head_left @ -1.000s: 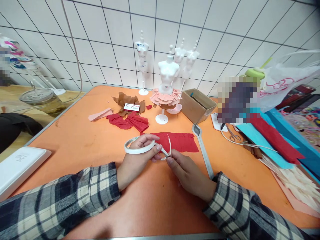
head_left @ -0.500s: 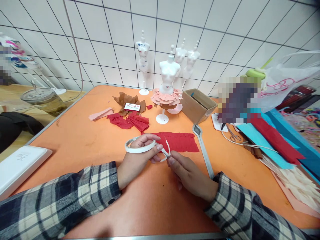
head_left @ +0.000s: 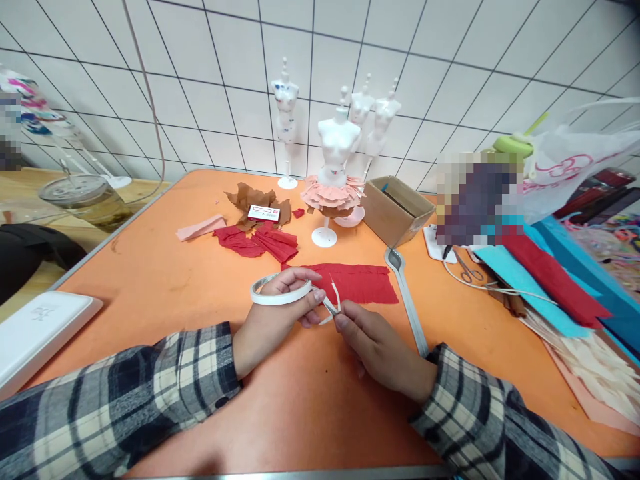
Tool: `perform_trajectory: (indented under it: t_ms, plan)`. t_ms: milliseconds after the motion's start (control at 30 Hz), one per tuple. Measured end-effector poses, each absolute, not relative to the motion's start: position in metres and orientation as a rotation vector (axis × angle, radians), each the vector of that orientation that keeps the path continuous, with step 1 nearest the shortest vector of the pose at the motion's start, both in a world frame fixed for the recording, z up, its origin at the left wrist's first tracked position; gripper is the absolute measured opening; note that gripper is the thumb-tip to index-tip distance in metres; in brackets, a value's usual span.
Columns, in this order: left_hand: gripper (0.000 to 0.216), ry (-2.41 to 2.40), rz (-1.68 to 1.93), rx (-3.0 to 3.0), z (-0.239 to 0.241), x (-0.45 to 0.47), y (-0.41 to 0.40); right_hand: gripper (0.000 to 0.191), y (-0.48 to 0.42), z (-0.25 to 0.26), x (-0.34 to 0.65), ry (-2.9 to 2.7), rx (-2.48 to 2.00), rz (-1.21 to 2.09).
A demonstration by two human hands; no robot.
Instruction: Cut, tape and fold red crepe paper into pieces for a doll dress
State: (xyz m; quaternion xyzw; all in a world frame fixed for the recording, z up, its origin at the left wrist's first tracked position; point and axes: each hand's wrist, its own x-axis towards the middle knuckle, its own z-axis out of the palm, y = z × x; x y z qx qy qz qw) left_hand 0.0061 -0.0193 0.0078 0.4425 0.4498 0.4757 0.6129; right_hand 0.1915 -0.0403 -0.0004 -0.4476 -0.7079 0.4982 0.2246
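Note:
A narrow roll of white double-sided tape (head_left: pixel 280 300) hangs around the fingers of my left hand (head_left: pixel 267 330), whose thumb and fingertips pinch the tape near its loose end. My right hand (head_left: pixel 383 350) has thumb and forefinger closed on that end, close to the left fingertips. From the pinch, a thin strip of tape (head_left: pixel 337 293) curls upward, and a short piece sticks out below. Just beyond both hands lies a flat red crepe paper strip (head_left: pixel 360 283). Farther back stands a white dress form (head_left: pixel 339 143) wearing a ruffled pink paper skirt (head_left: pixel 330 195).
Red paper scraps (head_left: pixel 275 241), brown crumpled paper (head_left: pixel 245 197) and a small box (head_left: pixel 264 213) lie back left. A cardboard box (head_left: pixel 397 213) and a grey zipper-like strip (head_left: pixel 413 313) sit right of centre. Scissors (head_left: pixel 469 270) and coloured paper (head_left: pixel 550 287) lie farther right. A white device (head_left: pixel 55 333) is at left.

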Motion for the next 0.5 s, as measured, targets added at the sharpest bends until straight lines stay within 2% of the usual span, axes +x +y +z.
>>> perform_trajectory:
  t_ms: [500]
  plan:
    - [0.031, 1.008, 1.073, 1.073, 0.0046, 0.0012, -0.0152, 0.033, -0.0393, -0.0017, 0.1942, -1.901, -1.249, 1.454]
